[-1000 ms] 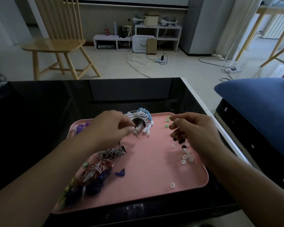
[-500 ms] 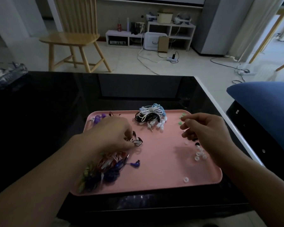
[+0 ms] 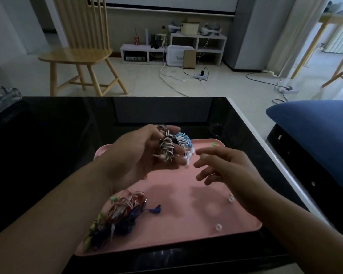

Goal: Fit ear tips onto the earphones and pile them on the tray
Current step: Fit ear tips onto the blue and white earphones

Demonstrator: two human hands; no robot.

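A pink tray (image 3: 186, 194) lies on a black table. Above its far left part, my left hand (image 3: 135, 155) holds up a coiled black-and-white striped earphone (image 3: 166, 147). Behind it on the tray lies a white and blue earphone bundle (image 3: 183, 140). My right hand (image 3: 232, 175) hovers over the tray's right side, thumb and forefinger pinching what looks like a small pale ear tip (image 3: 203, 155). A tangled pile of coloured earphones (image 3: 117, 214) fills the near left corner, a blue earbud (image 3: 155, 210) sticking out. Loose white ear tips (image 3: 218, 227) and a green one (image 3: 213, 144) lie on the tray.
The glossy black table (image 3: 67, 135) reaches left and far beyond the tray; its white right edge (image 3: 265, 147) runs close to the tray. A blue cushion (image 3: 315, 135) sits to the right. A glass object (image 3: 2, 99) stands at the far left. A wooden chair (image 3: 77, 56) stands on the floor behind.
My left hand picked the striped earphone off the tray and lifted it with the palm turned up. My right hand moved toward the middle of the tray.
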